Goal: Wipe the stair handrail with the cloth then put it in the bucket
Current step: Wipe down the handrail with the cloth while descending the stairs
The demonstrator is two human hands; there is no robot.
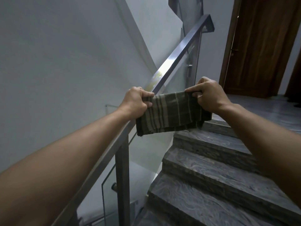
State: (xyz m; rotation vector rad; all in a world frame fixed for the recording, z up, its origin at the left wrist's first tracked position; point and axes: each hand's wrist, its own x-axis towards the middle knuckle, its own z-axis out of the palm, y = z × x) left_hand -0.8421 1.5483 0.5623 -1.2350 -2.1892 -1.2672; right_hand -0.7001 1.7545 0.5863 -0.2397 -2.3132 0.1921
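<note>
A dark green cloth [171,113] with pale stripes hangs folded between both hands, held by its top corners. My left hand [136,101] grips the left corner right over the handrail. My right hand [207,95] pinches the right corner, out over the steps. The metal handrail [177,53] is a square steel bar rising from lower left to upper right, with a yellowish smear on its top face just above my left hand. No bucket is in view.
Glass panels [184,74] and a steel post [122,176] stand under the rail. Grey marble steps [211,168] climb to a landing with a brown wooden door [257,46]. A white wall [57,54] lies to the left.
</note>
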